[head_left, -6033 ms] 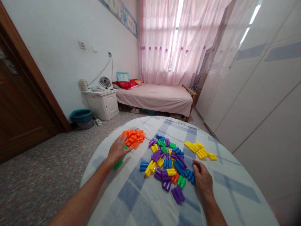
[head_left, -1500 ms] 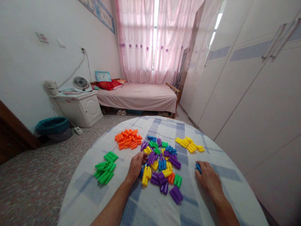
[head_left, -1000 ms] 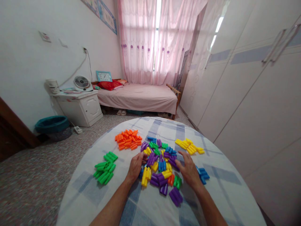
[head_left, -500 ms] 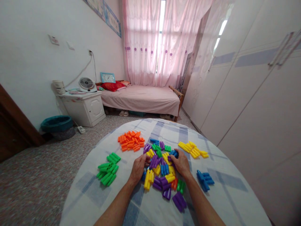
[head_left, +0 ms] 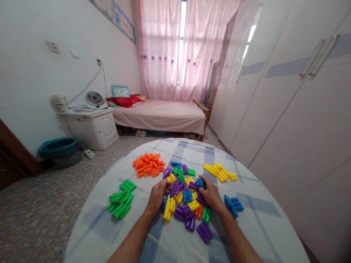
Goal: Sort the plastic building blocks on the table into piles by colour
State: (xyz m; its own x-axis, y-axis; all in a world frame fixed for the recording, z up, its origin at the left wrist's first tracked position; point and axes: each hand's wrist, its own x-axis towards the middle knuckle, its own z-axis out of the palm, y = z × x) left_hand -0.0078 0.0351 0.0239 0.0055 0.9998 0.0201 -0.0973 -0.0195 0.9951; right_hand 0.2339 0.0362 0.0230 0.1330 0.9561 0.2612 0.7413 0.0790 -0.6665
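A mixed heap of ribbed plastic toy blocks lies in front of me. My right hand (head_left: 210,193) is at the heap's right edge, thumb and fingers closed on a blue block (head_left: 200,182). Just left of it lies a purple block (head_left: 193,185). My left hand (head_left: 158,198) rests against the left edge of the heap, its fingers curled near a purple block (head_left: 176,187); whatever they hold, if anything, is hidden. A yellow block (head_left: 169,209) lies below the left fingertips, and a blue block (head_left: 188,197) sits mid-heap between the hands.
Around the heap are sorted groups: orange blocks (head_left: 148,165), green blocks (head_left: 120,200), yellow blocks (head_left: 220,172) and blue blocks (head_left: 233,205). All lie on a round table with a checked cloth (head_left: 93,237). Beyond stand a bed (head_left: 164,113) and a wardrobe (head_left: 296,120).
The view has swung slightly right, so everything sits further left in the picture. My right fingers have stayed at the blue block; my left hand has barely moved against the heap.
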